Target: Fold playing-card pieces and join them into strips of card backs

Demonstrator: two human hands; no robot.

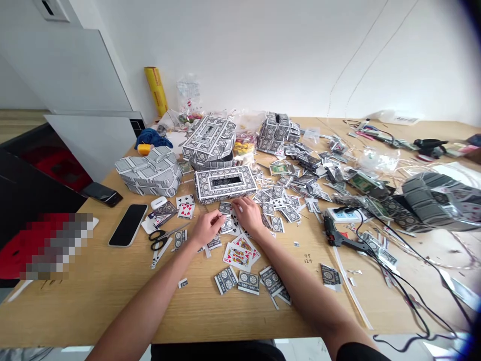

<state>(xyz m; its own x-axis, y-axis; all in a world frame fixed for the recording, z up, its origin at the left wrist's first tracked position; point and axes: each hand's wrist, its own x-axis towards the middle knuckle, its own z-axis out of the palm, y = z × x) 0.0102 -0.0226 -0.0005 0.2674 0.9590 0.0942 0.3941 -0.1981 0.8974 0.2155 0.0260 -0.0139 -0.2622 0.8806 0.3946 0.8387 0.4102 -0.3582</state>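
Observation:
My left hand [206,227] is closed at the table's middle, fingers pinched at the edge of a small patterned card piece [226,224]. My right hand [247,214] is just right of it, its curled fingertips by another card piece [225,207]; what they hold, if anything, is too small to tell. Behind both hands lies a card-covered box with a slot [225,184]. Face-up king cards [238,256] lie below the hands, and folded card pieces [248,282] sit nearer the front edge.
Black scissors [159,239], a phone [128,225] and a white case [158,202] lie left. More card-covered boxes [209,138] stand behind. Card scraps [308,165] spread across the back right. A glue gun [343,239], a power strip [344,215] and cables are on the right.

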